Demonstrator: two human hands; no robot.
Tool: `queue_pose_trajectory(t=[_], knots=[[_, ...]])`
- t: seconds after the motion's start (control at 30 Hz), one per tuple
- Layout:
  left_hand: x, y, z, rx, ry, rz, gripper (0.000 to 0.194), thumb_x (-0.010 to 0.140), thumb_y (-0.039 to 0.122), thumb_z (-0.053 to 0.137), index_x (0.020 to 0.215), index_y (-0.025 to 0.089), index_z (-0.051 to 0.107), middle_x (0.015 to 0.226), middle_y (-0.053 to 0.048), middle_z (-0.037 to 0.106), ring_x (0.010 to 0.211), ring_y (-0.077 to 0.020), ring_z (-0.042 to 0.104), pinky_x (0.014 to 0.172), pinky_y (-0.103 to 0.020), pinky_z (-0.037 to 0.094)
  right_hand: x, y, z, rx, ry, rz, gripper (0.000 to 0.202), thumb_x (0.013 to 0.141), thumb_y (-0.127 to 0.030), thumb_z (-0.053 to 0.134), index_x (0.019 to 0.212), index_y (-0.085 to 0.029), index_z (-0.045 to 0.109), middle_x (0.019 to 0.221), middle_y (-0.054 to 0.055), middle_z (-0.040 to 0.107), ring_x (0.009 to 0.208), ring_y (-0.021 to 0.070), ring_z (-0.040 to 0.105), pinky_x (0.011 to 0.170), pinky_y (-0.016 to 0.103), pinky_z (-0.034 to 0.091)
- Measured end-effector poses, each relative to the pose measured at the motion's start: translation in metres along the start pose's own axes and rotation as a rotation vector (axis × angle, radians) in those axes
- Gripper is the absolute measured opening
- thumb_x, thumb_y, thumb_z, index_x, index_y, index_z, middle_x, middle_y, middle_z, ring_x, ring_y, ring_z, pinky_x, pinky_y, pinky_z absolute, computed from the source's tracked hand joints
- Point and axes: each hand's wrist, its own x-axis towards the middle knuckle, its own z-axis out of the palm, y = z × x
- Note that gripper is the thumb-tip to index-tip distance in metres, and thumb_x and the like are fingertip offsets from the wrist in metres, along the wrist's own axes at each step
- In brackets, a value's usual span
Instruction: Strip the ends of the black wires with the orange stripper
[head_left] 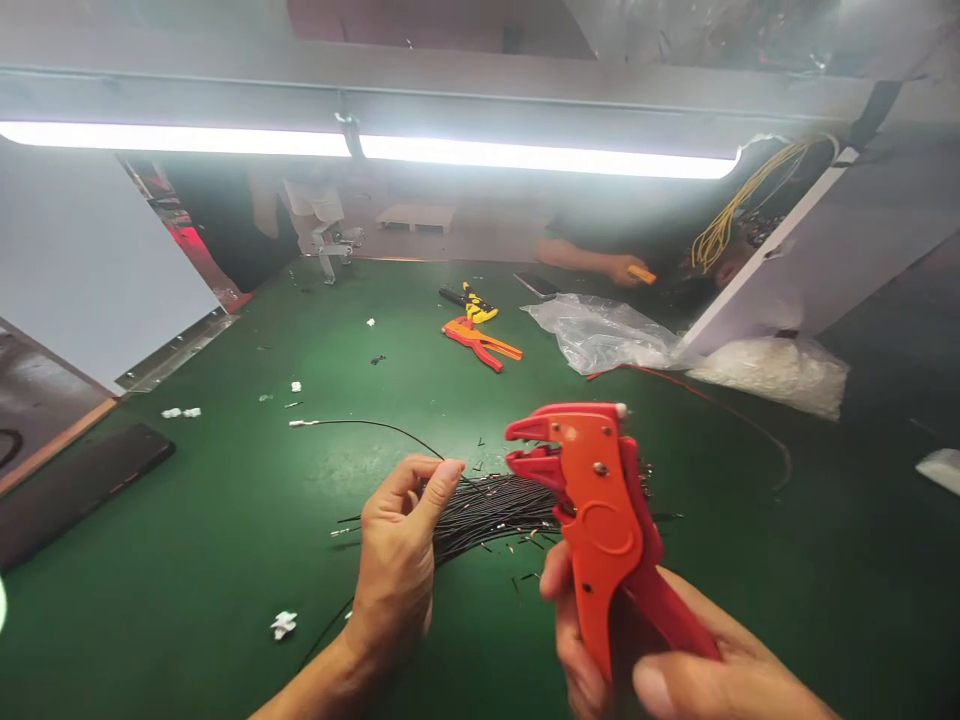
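Note:
Between the thumb and fingers of my left hand (405, 545) is a thin black wire (375, 423), its far end running out to the left to a small white tip. My right hand (675, 650) is wrapped round the handles of a red and orange wire stripper (600, 510). The stripper's jaws stand apart, facing left, with nothing visible between them. Behind and between my hands lies a bundle of black wires (495, 510) on the green table, with short cut scraps around it.
Farther back lie an orange-red wire stripper (480, 343) and a yellow-black tool (471, 303). Clear plastic bags (600, 330), a red wire (705, 385), a phone (535, 285) and a dark flat object (82, 490) lie around. Across the table, another person's hand (626, 270) holds something yellow-orange.

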Motion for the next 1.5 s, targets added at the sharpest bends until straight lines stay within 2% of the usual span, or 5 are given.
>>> queue_pose_trajectory(t=[0.17,0.33,0.9,1.3,1.5], knots=[[0.000,0.014,0.003,-0.090,-0.004,-0.070,0.031,0.063,0.050,0.090,0.067,0.024,0.074,0.069,0.005,0.055,0.073,-0.0123,0.043,0.072,-0.021,0.037,0.018,0.039,-0.019,0.098,-0.043,-0.066,0.047,0.081,-0.040,0.079,0.121,-0.020,0.063,0.092,0.004,0.070,0.075,0.0164,0.070,0.070,0.031,0.051],[-0.005,0.011,0.005,-0.117,-0.020,-0.157,0.032,0.061,0.050,0.091,0.069,0.024,0.076,0.068,0.005,0.055,0.075,-0.0133,0.043,0.075,-0.024,0.035,0.021,0.074,-0.033,0.154,-0.131,-0.108,0.047,0.084,-0.038,0.079,0.124,-0.020,0.061,0.098,0.005,0.070,0.084,0.0148,0.068,0.075,0.028,0.048],[-0.014,-0.002,0.012,-0.144,-0.080,-0.276,0.035,0.059,0.054,0.091,0.072,0.024,0.078,0.070,0.004,0.057,0.080,-0.0163,0.044,0.085,-0.031,0.032,0.029,0.078,-0.022,0.066,-0.199,-0.110,0.040,0.087,-0.038,0.076,0.119,-0.020,0.058,0.099,0.006,0.062,0.084,0.0144,0.061,0.078,0.031,0.045],[-0.024,-0.009,0.011,-0.234,-0.174,-0.407,0.030,0.076,0.051,0.080,0.084,0.023,0.077,0.083,0.000,0.059,0.091,-0.0201,0.047,0.095,-0.037,0.032,0.033,0.071,-0.020,-0.001,-0.173,-0.078,0.052,0.079,-0.052,0.080,0.111,-0.018,0.055,0.094,0.005,0.058,0.079,0.0153,0.056,0.073,0.029,0.043],[-0.024,-0.011,0.013,-0.205,-0.165,-0.385,0.033,0.071,0.053,0.083,0.085,0.024,0.080,0.089,-0.002,0.071,0.094,-0.0211,0.052,0.097,-0.037,0.032,0.032,0.075,-0.022,-0.012,-0.183,-0.090,0.047,0.083,-0.048,0.077,0.111,-0.019,0.054,0.093,0.005,0.057,0.078,0.0146,0.055,0.071,0.027,0.042]])
